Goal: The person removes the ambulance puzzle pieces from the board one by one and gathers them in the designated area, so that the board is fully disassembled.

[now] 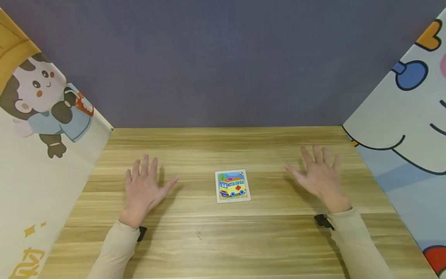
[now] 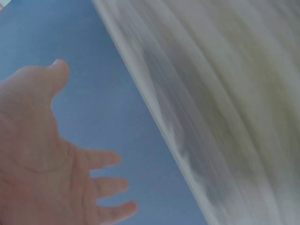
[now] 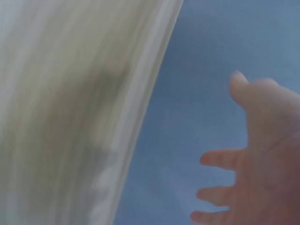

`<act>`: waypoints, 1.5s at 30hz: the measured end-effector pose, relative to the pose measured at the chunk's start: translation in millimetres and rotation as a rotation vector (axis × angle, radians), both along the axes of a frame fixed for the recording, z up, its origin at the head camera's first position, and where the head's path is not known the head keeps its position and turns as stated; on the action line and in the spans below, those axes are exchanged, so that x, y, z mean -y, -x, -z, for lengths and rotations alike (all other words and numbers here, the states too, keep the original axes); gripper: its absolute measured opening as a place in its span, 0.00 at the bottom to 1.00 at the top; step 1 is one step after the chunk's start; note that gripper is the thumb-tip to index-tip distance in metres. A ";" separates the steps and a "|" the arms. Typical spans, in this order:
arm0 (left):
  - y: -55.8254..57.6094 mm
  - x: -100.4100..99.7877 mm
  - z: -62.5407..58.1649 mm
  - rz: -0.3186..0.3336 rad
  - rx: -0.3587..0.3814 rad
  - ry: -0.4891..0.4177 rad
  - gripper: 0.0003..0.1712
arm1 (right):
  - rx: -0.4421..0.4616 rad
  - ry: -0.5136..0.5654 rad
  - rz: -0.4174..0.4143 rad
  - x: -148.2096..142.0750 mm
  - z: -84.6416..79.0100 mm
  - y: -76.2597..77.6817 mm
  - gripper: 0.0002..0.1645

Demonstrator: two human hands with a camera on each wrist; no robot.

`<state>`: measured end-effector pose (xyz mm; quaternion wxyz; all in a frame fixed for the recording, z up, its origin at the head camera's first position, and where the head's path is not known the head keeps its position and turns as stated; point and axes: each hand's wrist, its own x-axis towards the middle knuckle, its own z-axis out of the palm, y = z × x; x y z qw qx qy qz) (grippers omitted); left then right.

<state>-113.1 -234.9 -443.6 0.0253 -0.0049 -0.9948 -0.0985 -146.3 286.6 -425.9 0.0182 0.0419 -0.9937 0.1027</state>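
A square picture puzzle [image 1: 232, 186] with a pale border lies flat near the middle of the wooden table; it shows a yellow cartoon ambulance with a red cross. To its left, my left hand [image 1: 143, 190] is held with fingers spread and thumb out, holding nothing. On the other side, my right hand [image 1: 320, 178] has its fingers spread likewise and holds nothing. Both hands cast shadows on the wood. In the left wrist view the left palm [image 2: 37, 159] shows bare, and in the right wrist view so does the right palm [image 3: 272, 159].
The wood-grain table [image 1: 223, 244] meets a dark blue-grey panel [image 1: 223, 66] at the back. A white side panel with a cartoon child [image 1: 42, 85] stands at the left, and another printed panel [image 1: 390, 116] at the right. Black straps show at both wrists.
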 end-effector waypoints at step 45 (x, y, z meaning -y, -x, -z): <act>20.0 -104.9 16.9 0.439 0.251 -0.276 0.49 | 0.086 0.420 -0.473 146.5 33.2 12.3 0.19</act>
